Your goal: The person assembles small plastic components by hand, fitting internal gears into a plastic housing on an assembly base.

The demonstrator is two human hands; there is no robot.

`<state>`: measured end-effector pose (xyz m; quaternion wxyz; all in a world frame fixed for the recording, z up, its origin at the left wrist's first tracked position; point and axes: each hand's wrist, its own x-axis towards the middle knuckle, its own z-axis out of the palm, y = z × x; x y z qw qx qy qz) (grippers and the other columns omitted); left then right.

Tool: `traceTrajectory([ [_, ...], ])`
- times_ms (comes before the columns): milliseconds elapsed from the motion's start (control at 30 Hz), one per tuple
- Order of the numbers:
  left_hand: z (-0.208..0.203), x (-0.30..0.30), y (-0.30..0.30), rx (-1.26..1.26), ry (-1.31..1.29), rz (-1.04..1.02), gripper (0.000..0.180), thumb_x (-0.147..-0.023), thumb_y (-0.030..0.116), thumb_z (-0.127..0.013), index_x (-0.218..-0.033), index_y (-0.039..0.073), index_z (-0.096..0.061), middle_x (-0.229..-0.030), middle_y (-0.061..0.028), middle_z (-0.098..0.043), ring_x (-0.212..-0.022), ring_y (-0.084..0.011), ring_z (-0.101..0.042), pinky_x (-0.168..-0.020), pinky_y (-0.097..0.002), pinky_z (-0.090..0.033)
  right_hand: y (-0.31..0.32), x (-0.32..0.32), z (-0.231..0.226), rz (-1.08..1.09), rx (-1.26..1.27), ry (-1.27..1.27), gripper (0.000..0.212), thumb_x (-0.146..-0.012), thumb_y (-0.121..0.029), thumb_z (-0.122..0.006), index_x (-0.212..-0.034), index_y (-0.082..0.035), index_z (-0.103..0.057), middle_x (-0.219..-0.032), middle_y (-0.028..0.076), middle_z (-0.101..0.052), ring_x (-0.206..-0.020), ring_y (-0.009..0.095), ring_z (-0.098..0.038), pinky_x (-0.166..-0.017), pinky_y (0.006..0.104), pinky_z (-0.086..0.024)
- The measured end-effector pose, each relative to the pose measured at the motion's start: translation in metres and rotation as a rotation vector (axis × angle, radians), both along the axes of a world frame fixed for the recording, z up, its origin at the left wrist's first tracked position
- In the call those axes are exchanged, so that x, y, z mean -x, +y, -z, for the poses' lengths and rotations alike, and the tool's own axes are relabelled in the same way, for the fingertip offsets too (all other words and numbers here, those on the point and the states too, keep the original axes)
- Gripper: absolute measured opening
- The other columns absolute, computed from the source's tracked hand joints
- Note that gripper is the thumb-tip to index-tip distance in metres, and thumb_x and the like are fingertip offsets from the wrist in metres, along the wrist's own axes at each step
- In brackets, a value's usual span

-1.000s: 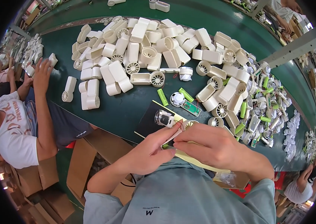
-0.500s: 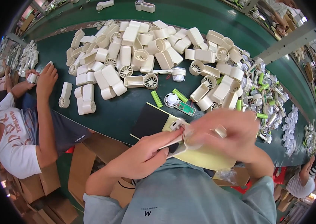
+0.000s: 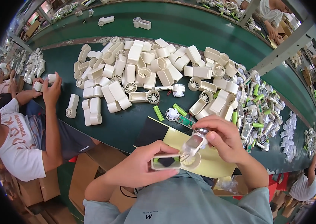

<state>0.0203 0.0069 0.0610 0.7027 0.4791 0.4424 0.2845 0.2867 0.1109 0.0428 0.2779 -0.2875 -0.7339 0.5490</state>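
My left hand [image 3: 137, 164] is closed round a cream plastic fan housing [image 3: 193, 162], its hollow handle facing up and its round vented end to the right. Inside the handle a black patch and a bit of green show. In my right hand [image 3: 223, 138], between thumb and fingers, is a small white fan part with a shiny silver cap [image 3: 202, 131]. Its pale lower end hangs just over the housing's round end; I cannot tell whether they touch. Beneath both hands lies a yellow sheet [image 3: 217, 167] with a black pad [image 3: 151, 131] beside it.
Many cream housings [image 3: 134, 52] are heaped across the green table [image 3: 120, 130]. Near my hands lie a green battery [image 3: 158, 113] and a round part wired to a circuit board [image 3: 185, 121]. Wired parts with batteries pile up at right [image 3: 257, 108]. A co-worker [image 3: 23, 138] sits at left.
My right hand, blurred earlier, now shows clearly with the silver-capped part. My left hand has turned the housing so its open handle faces up. The co-worker at left has raised a white part.
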Motion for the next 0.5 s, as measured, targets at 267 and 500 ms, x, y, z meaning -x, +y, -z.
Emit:
traceTrajectory([
  [267,0.032,-0.032,0.004,0.015,-0.050,-0.299,0.031,-0.091,0.018,-0.081,-0.112,-0.001,-0.067,-0.081,-0.0021,-0.069,-0.064,-0.0044,-0.061,-0.055,-0.0215,-0.049,-0.016,0.026,-0.007,0.135,-0.570,-0.145,0.026,-0.086,-0.014,-0.082,-0.108,-0.002,-0.077,-0.106,0.012,-0.067,-0.068,0.018,-0.065,-0.059,0.0295,-0.053],
  [500,0.036,-0.031,0.002,0.087,-0.164,-0.371,0.028,-0.092,0.011,-0.079,-0.114,-0.003,-0.069,-0.087,-0.0041,-0.071,-0.072,-0.0074,-0.066,-0.060,-0.0235,-0.055,-0.020,0.024,-0.002,0.138,-0.697,-0.190,0.032,-0.084,-0.018,-0.083,-0.113,-0.007,-0.078,-0.110,0.013,-0.066,-0.078,0.021,-0.070,-0.066,0.0313,-0.062],
])
